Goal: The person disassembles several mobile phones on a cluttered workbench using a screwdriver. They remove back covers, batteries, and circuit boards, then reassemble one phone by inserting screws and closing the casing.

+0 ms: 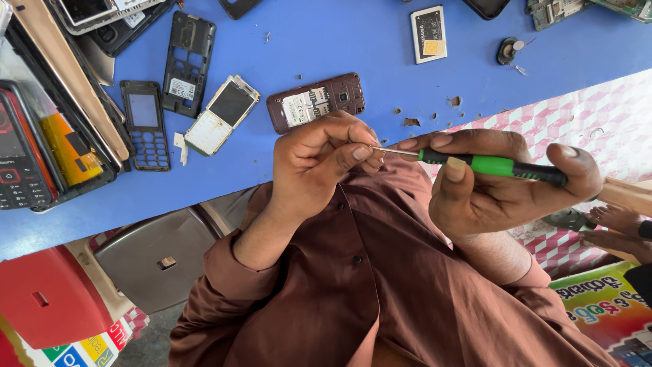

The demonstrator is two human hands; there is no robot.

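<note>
One green-and-black-handled screwdriver with thin metal shaft [499, 165] gripped in right hand [506, 187], tip meeting pinched fingers of closed left hand [319, 160], contents hidden, above blue table [380, 47], one maroon open-backed phone [314, 102], one white battery [428, 34]

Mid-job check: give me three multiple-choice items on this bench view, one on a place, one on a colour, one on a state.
1. Where does the maroon phone lie?
A. on the blue table, just beyond the left hand
B. on the person's lap
C. in the right hand

2. The screwdriver handle is:
A. red and white
B. green and black
C. all yellow

3. The right hand is:
A. flat on the table
B. empty and open
C. closed around the screwdriver

Key: 1 A, the phone rests on the table past the knuckles. 2 B, the grip is green with black ends. 3 C, the fingers wrap the handle.
</note>
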